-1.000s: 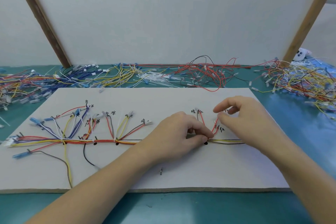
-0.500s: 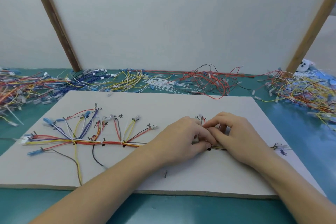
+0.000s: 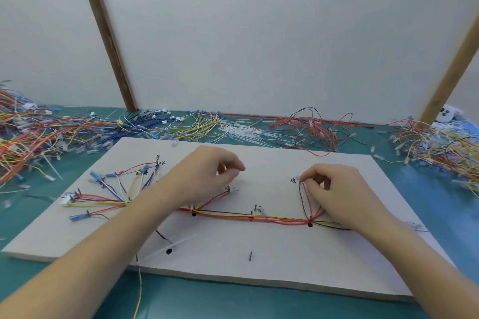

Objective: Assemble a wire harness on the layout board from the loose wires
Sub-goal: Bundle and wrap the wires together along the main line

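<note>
A white layout board (image 3: 272,254) lies flat on the teal table. Along it runs a partly built harness (image 3: 248,217) of red, yellow and black wires, fanning into blue-tipped branches (image 3: 116,189) at the left. My right hand (image 3: 334,189) pinches the upper ends of a red and a black branch wire (image 3: 304,199) beside a black mark on the board. My left hand (image 3: 207,173) hovers over the board's middle, fingers loosely curled, with nothing seen in it. It hides part of the harness.
Heaps of loose wires lie behind and beside the board: mixed colours at the left (image 3: 31,142), blue, yellow and white in the middle (image 3: 186,127), red (image 3: 311,129), mixed at the right (image 3: 440,147). Two wooden struts (image 3: 108,41) lean against the white backdrop.
My hands were together at the right branch point. My left hand has lifted away to the left, uncovering the trunk wires. My right hand stays, pinching the branch ends. The camera view shifted.
</note>
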`<state>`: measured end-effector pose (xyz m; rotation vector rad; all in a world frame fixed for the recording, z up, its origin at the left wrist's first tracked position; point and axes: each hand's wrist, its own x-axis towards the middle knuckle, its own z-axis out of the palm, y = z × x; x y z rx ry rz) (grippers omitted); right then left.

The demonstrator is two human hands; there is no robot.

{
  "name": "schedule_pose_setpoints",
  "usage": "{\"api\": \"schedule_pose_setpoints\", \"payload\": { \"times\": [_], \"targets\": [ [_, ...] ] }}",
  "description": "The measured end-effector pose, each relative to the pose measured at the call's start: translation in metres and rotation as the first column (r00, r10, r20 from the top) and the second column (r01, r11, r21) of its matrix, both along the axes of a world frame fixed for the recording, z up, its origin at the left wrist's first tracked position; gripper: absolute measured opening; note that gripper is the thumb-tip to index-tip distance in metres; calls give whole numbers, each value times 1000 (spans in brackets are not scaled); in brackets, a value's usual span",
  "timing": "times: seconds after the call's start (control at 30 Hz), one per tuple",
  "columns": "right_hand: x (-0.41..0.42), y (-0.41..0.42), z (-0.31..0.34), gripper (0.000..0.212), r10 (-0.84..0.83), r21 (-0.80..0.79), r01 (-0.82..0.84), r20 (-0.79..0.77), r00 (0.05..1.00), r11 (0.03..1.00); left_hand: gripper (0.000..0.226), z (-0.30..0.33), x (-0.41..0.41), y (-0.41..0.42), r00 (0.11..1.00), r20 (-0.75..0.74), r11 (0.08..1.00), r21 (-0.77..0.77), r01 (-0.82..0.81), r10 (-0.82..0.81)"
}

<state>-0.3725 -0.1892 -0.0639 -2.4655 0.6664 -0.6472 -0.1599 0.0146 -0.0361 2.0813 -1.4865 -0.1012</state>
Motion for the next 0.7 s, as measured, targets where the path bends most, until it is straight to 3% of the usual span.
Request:
{"api": "schedule_pose_setpoints", "payload": {
  "times": [0.17, 0.37, 0.5, 0.7],
  "targets": [
    [72, -13, 30, 13, 43, -80, -52, -107, 993, 995, 16, -24, -9, 5, 983, 169, 991, -96, 92, -75],
    [168, -32, 36, 21, 19, -115, -50, -257, 966, 992, 13, -31, 6, 10, 999, -1, 967, -250, -43, 44],
    [207, -42, 24, 20, -4, -123, -37, -319, 948, 992, 14, -32, 6, 9, 996, -57, 962, -261, -85, 72],
    [233, -43, 4, 11, -106, -199, 49, -292, 951, 979, 19, -31, 2, 8, 993, 56, 978, -190, -91, 103]
  ]
}}
